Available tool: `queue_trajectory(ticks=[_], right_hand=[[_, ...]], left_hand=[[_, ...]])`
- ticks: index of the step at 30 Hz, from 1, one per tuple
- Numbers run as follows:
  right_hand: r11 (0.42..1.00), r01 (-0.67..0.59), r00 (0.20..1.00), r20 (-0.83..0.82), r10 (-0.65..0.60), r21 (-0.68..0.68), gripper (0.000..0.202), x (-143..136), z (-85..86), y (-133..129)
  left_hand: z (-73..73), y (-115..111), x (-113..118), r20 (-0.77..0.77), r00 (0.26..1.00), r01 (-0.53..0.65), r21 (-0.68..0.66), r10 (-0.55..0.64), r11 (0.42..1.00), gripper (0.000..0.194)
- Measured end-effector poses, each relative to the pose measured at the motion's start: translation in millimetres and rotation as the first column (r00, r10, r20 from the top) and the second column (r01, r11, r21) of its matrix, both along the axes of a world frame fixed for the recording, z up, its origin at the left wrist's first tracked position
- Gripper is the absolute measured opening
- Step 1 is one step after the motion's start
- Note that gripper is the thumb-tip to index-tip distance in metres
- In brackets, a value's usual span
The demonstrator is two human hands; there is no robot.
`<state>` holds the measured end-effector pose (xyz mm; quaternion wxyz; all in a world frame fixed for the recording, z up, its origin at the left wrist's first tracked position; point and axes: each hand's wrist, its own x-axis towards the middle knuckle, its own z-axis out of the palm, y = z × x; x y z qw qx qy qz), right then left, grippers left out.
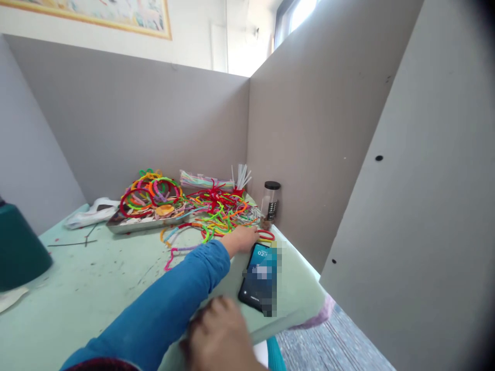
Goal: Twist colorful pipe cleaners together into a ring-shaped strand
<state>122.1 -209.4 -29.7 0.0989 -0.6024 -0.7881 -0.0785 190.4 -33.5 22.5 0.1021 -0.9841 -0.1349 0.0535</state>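
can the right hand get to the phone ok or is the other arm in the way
Probably yes. The right hand is near the table's front edge with the phone just beyond it, face up and uncovered. The blue sleeve crosses to the left of the phone, seemingly leaving the way free.

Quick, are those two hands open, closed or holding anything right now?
Left hand: reaching beside the red loop; whether it grips anything cannot be told.
Right hand: blurred, near the phone; grip cannot be told.

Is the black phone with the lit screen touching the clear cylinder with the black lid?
Apart: the head view shows a red fuzzy loop and pale green tabletop between the phone and cylinder.
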Motion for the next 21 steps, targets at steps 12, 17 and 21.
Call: queue_trajectory(ticks=[12, 17, 21], right_hand=[[0.816, 0.513, 0.856, -0.229, -0.464, 0.265, 0.034, 72, -9.2, -32], [0.823, 0.463, 0.885, -0.127, -0.447, 0.33, 0.04, 108, -20.8, -54], [0.844, 0.402, 0.912, -0.071, -0.405, 0.356, 0.04, 134, -31.3, -68]], left_hand=[[6.8, -15, -5, 0.008, 0.997, 0.072, 0.134, -0.074, 0.988, 0.035], [4.4, -9, -13, 0.027, 0.999, 0.034, 0.092, -0.036, 0.995, 0.044], [0.3, -3, -17, 0.038, 0.993, 0.108, 0.121, -0.113, 0.987, 0.044]])
